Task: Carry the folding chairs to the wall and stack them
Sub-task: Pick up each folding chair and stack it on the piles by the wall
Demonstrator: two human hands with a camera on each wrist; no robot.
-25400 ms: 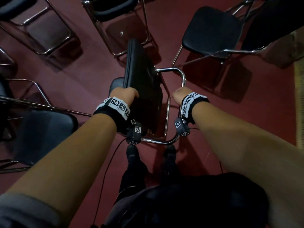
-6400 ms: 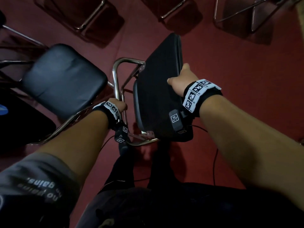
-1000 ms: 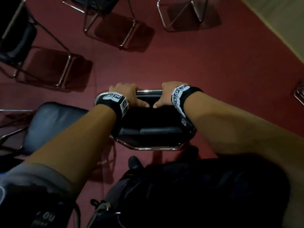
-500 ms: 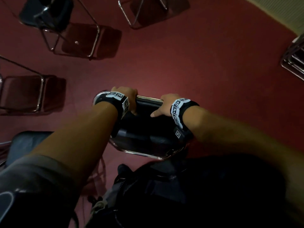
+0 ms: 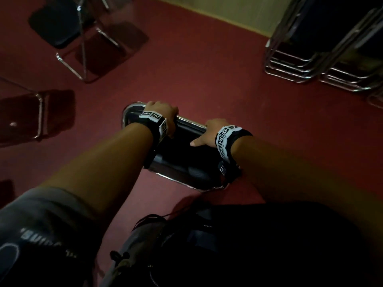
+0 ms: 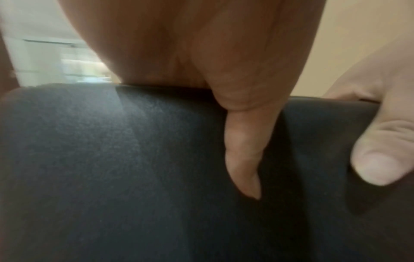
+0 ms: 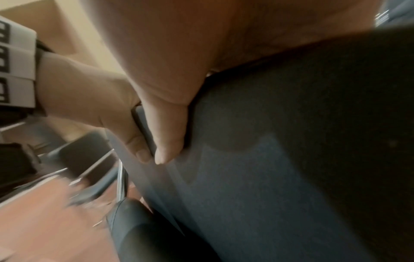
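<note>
I carry a folded chair (image 5: 182, 156) with a black pad and chrome frame, held low in front of my legs. My left hand (image 5: 160, 112) grips the left part of its top rail, fingers curled over the far side. My right hand (image 5: 207, 131) grips the rail further right, thumb lying on the pad. The left wrist view shows my left thumb (image 6: 244, 156) pressed on the black pad (image 6: 112, 177). In the right wrist view my right thumb (image 7: 165, 134) lies on the pad (image 7: 280, 177). A stack of folded chairs (image 5: 306, 65) leans against the beige wall (image 5: 228, 15) at the upper right.
An unfolded black chair (image 5: 66, 27) stands at the upper left. Another chair's chrome frame (image 5: 40, 114) is at the left edge. Red floor (image 5: 207, 65) lies between me and the stack. My dark trousers and a shoe (image 5: 132, 251) fill the bottom.
The view has swung right toward the wall, and the stack of chairs has come into sight at the upper right. Both hands keep their grip on the top rail.
</note>
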